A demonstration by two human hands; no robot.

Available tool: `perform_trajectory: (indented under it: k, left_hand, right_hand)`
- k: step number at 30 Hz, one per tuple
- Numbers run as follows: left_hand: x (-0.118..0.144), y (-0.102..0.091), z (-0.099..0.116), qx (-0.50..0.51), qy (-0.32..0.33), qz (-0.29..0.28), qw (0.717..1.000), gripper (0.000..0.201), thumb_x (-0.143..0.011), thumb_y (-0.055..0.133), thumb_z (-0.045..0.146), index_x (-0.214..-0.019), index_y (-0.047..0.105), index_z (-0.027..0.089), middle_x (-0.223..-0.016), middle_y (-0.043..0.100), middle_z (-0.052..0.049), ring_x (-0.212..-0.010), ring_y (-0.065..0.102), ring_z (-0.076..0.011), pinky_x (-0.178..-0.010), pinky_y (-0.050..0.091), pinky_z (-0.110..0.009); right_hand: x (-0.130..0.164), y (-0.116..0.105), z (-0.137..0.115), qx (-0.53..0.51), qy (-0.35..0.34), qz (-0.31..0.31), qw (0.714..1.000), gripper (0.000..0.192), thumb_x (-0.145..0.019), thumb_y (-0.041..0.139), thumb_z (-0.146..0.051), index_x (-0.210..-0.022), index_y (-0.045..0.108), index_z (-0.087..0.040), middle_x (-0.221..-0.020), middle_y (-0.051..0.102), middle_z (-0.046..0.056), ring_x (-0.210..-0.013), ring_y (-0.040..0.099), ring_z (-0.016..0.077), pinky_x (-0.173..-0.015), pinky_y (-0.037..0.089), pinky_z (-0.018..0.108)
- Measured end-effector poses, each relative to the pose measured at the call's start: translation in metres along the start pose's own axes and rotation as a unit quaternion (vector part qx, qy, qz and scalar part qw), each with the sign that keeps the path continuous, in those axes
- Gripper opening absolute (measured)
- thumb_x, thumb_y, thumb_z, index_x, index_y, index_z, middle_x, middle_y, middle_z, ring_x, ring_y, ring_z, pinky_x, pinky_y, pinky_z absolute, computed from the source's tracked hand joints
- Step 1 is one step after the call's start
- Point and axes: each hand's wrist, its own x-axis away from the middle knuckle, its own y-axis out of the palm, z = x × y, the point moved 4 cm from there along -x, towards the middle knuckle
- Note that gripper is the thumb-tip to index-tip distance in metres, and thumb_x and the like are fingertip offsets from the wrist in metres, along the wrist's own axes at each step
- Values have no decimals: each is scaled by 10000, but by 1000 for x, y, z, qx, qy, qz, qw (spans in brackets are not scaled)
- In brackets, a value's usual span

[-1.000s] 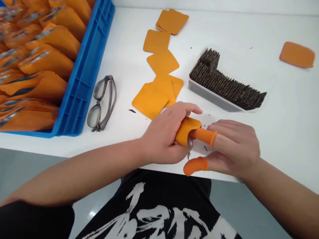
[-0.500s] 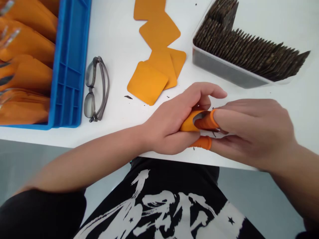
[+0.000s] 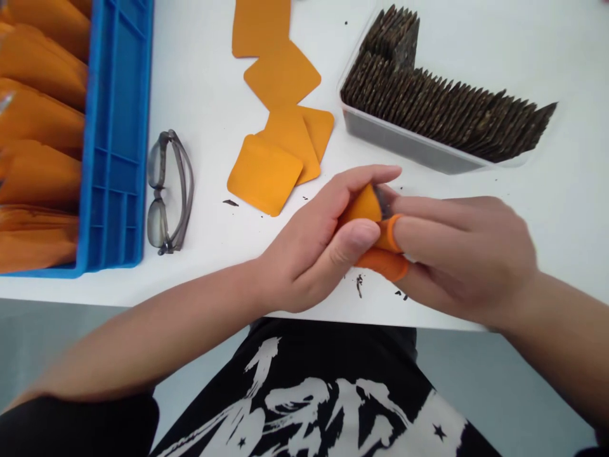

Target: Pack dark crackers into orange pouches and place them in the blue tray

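My left hand is curled around a small orange pouch, its thumb lying across the near side. From the right, my right hand has its fingers bunched at the pouch's mouth. Orange finger cots cover its thumb and index finger. A blurred dark grey patch shows at the mouth; I cannot tell whether it is the lining or something inside. Beyond the hands, several flat orange pouches overlap in a row on the white table. A clear plastic tub holds upright dark brown, thin square sheets.
A blue crate filled with orange pouches stands at the left. Folded glasses lie beside it. Dark crumbs are scattered on the white table near its front edge.
The view has shifted, so the table things sit lower and further left. My left thumb has come up over the pouch. The pouch's open mouth has turned away and shows less.
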Motion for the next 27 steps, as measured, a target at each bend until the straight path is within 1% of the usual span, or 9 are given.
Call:
perform_trajectory:
  k: [3, 6, 8, 10, 14, 17, 19, 22, 27]
  left_hand:
    - [0, -1, 1, -29, 44, -10, 999, 521, -1084, 481, 479, -1530, 456, 212, -1360, 560, -118, -1245, 630, -278, -1069, 598, -487]
    - [1, -4, 3, -60, 74, 18, 995, 576, -1036, 596, 490, -1521, 454, 212, -1337, 510, -128, -1150, 586, -234, -1006, 587, -414]
    - [1, -5, 2, -63, 65, 39, 995, 593, -1024, 626, 509, -1518, 443, 236, -1309, 502, -106, -1094, 553, -200, -995, 565, -378]
    - [1, -4, 0, -61, 44, 47, 996, 611, -1024, 635, 512, -1523, 422, 232, -1328, 495, -104, -1115, 540, -192, -1017, 538, -362]
    - [3, -1, -5, -44, -11, 18, 999, 673, -1021, 607, 579, -1549, 359, 244, -1350, 524, -110, -1210, 560, -217, -1065, 507, -396]
    - [7, -1, -6, -59, -35, 37, 997, 689, -967, 602, 695, -1475, 449, 255, -1292, 551, -96, -1152, 576, -219, -969, 515, -378]
    - [8, -2, -5, -60, -37, 66, 995, 648, -955, 611, 705, -1401, 501, 249, -1230, 564, -74, -1077, 579, -189, -906, 507, -341]
    - [7, -3, -1, -40, -14, 93, 995, 527, -995, 622, 621, -1344, 528, 238, -1185, 576, -47, -1008, 579, -145, -895, 494, -306]
    - [0, -2, -1, -28, 6, 62, 998, 453, -1038, 614, 522, -1381, 514, 242, -1229, 580, -53, -1066, 572, -155, -937, 482, -305]
  right_hand:
    - [1, 3, -6, 13, -73, 18, 997, 272, -1006, 543, -112, -756, 530, -220, -701, 498, -33, -649, 417, 128, -514, 287, 292]
    - [2, 3, -7, -7, -89, 18, 996, 270, -1020, 515, -80, -789, 540, -218, -725, 494, -25, -673, 401, 144, -553, 310, 306]
    - [1, 2, -6, -11, -91, 15, 996, 267, -1031, 502, -76, -805, 539, -213, -732, 478, -22, -672, 370, 151, -559, 305, 315]
    - [0, 0, -4, -9, -87, 9, 996, 278, -1045, 493, -81, -799, 527, -208, -743, 469, -17, -679, 352, 155, -565, 302, 319]
    - [-1, -1, 0, -13, -85, 14, 996, 298, -1036, 471, -50, -783, 497, -206, -749, 449, -16, -680, 337, 153, -574, 309, 310]
    - [-1, -1, 1, -32, -89, 27, 995, 304, -1031, 461, -46, -774, 486, -207, -723, 411, -22, -658, 314, 152, -565, 288, 311]
    - [-1, -1, 0, -41, -82, 33, 995, 307, -1007, 461, -21, -763, 480, -206, -705, 394, -26, -643, 301, 149, -560, 275, 313]
    - [-3, -4, -1, -37, -76, 35, 996, 305, -947, 471, 10, -731, 456, -206, -685, 386, -26, -633, 289, 147, -552, 277, 309]
    - [-5, -10, 0, -29, -75, 57, 995, 331, -843, 535, 43, -687, 394, -214, -666, 354, -27, -641, 256, 148, -537, 268, 305]
